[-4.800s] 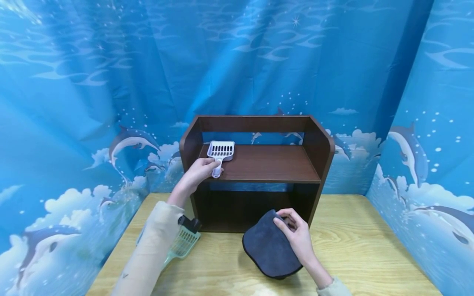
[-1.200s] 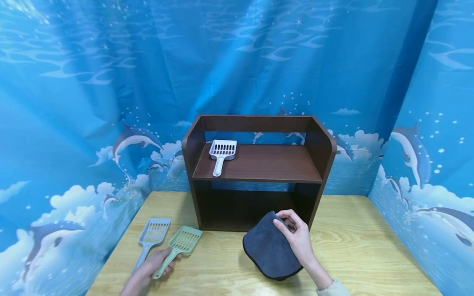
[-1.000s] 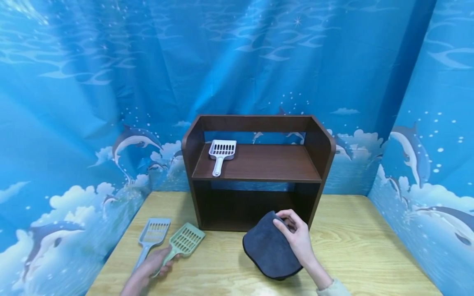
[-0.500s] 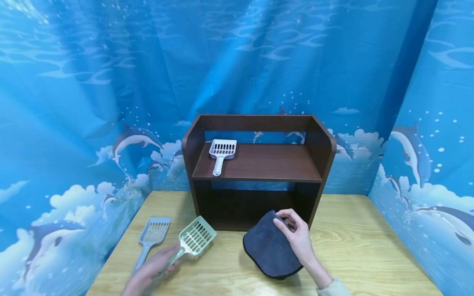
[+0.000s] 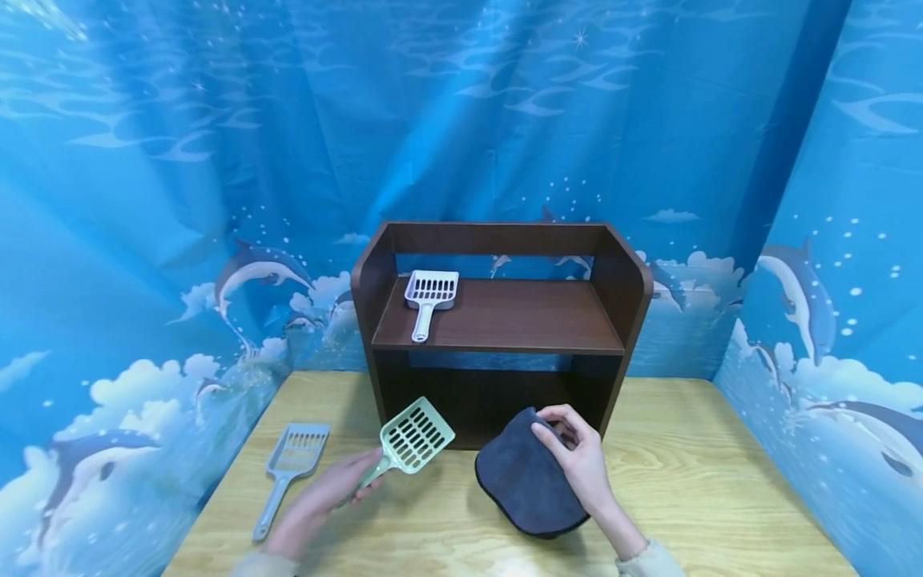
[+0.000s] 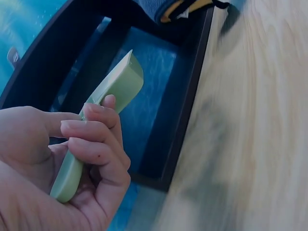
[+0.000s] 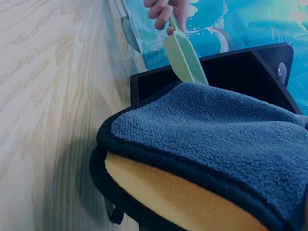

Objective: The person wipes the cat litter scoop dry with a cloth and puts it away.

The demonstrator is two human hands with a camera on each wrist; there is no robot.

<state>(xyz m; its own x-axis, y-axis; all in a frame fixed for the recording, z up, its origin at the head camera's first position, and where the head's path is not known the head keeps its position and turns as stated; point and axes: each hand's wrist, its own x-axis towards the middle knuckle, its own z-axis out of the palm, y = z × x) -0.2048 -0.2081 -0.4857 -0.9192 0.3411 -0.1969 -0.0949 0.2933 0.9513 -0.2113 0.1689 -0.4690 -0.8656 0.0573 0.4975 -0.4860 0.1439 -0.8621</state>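
Note:
My left hand (image 5: 339, 487) grips a green slotted litter scoop (image 5: 417, 437) by its handle, above the table in front of the shelf unit's left part. In the left wrist view the fingers (image 6: 98, 139) curl round the green handle. My right hand (image 5: 577, 458) pinches the upper edge of a folded dark blue cloth (image 5: 526, 481); the right wrist view shows its fuzzy blue face, black trim and yellow inner side (image 7: 183, 195). A white litter scoop (image 5: 425, 311) lies on the upper shelf at the left. A grey litter scoop (image 5: 283, 477) lies on the table, left of my left hand.
The dark brown two-tier shelf unit (image 5: 534, 312) stands at the back of the pale wooden table (image 5: 671, 481). Blue dolphin-printed curtains (image 5: 461, 120) hang behind and at both sides.
My left hand has left the white scoop on the upper shelf, then picked up the green scoop from the table and carried it up and rightward. The right hand with the cloth stays in place.

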